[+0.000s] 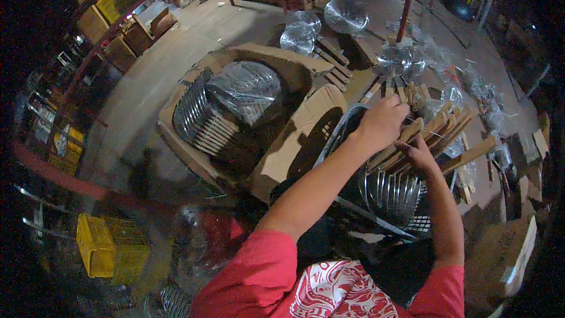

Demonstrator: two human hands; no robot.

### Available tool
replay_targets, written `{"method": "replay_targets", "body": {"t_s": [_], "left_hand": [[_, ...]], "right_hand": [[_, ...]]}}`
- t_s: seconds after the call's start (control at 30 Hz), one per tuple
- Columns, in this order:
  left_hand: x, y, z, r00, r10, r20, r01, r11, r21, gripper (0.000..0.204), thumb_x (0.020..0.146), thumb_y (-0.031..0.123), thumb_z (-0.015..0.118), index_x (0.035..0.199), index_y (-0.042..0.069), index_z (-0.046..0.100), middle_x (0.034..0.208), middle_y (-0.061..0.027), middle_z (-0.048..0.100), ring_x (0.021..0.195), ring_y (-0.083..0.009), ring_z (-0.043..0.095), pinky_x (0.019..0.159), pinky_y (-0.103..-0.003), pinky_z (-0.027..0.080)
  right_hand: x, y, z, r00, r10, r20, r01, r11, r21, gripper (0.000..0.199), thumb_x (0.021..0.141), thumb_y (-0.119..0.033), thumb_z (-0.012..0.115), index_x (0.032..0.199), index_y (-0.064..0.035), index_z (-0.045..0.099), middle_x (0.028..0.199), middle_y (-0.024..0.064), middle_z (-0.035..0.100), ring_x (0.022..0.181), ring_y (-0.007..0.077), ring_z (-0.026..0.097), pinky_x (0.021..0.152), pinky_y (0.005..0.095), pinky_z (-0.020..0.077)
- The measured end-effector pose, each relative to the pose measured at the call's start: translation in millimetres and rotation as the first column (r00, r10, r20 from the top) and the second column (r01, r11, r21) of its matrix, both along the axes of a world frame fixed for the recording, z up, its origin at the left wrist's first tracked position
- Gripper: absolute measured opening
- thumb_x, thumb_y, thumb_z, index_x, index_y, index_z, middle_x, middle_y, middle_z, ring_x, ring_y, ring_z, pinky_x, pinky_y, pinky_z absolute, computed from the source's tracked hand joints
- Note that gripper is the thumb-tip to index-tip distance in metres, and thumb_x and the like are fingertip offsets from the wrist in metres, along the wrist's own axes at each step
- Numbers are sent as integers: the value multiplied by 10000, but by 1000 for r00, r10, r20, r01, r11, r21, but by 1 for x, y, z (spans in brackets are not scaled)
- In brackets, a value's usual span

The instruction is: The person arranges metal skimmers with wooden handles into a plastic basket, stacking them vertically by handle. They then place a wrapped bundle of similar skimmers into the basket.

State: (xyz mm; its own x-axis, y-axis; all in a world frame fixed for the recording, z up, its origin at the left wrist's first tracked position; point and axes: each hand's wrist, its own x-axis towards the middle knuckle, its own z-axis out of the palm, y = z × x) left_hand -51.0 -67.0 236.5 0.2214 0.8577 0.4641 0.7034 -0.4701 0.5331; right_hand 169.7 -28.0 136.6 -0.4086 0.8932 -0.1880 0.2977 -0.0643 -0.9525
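Observation:
Several round, shiny metal utensils (pixel 388 197) with flat wooden handles (pixel 450 126) stand packed in a dark crate (pixel 338 141) in front of me; their exact kind is not clear. My left hand (pixel 382 122) reaches over the handle ends with its fingers closed, and what they pinch is hidden. Beside the fingertips a thin pale strand (pixel 416 121) shows. Just below and to the right, my right hand (pixel 418 153) is closed round the wooden handles, its fingers partly hidden among them.
Left of the crate is an open cardboard box (pixel 197 168) with more such utensils (pixel 244 85) nested inside. Plastic-wrapped utensils (pixel 347 16) lie on the floor beyond. Red posts (pixel 406 6) rise at the back. A yellow crate (pixel 97 247) sits at lower left.

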Motion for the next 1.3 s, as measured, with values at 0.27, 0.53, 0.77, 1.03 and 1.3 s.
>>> {"method": "replay_targets", "body": {"t_s": [0.27, 0.53, 0.77, 1.03, 1.3], "left_hand": [[-42, -11, 8, 986, 155, -66, -161, 981, -108, 188, 862, 1, 603, 1043, 5, 654, 1092, -237, 639, 1065, -432, 610, 906, -529, 494], [-97, -24, 6, 878, 465, -113, -463, 885, 45, 239, 923, 25, 568, 1138, -10, 668, 1082, -223, 655, 1024, -387, 635, 924, -466, 496], [-111, -52, -7, 476, 561, 678, -497, 807, -319, 177, 969, 107, 596, 1084, -7, 667, 1019, -117, 686, 956, -216, 646, 866, -382, 538], [-97, -71, 113, -2, -257, 966, -384, 892, 237, 400, 1019, 350, 546, 1213, 10, 626, 1175, -137, 667, 1084, -276, 619, 989, -426, 484], [238, -52, 234, 512, -788, 342, 623, 614, 484, 438, 930, 36, 629, 1363, -10, 581, 1404, -133, 593, 1108, -285, 669, 978, -393, 534]], "right_hand": [[-2, -3, 13, 1000, 3, -13, -3, 1000, -24, 596, 886, -284, 799, 1331, 27, 554, 1196, 109, 663, 1072, 204, 615, 936, 349, 496], [11, 12, 10, 995, -103, -10, 103, 994, 39, 560, 806, -247, 745, 1270, 37, 613, 1084, 150, 736, 967, 262, 689, 913, 399, 532], [50, 30, 3, 987, -163, 14, 158, 973, 171, 403, 849, -298, 743, 1145, -26, 713, 887, 78, 705, 780, 203, 644, 703, 394, 534], [17, 8, 21, 976, -186, 117, 137, 931, 337, 695, 700, -369, 756, 1301, -49, 616, 1062, 249, 725, 981, 385, 701, 876, 482, 552], [-18, 27, -27, 991, -134, -14, 127, 898, 421, 620, 746, -307, 723, 1274, -12, 589, 1112, 260, 699, 1069, 389, 675, 913, 480, 538]]}}
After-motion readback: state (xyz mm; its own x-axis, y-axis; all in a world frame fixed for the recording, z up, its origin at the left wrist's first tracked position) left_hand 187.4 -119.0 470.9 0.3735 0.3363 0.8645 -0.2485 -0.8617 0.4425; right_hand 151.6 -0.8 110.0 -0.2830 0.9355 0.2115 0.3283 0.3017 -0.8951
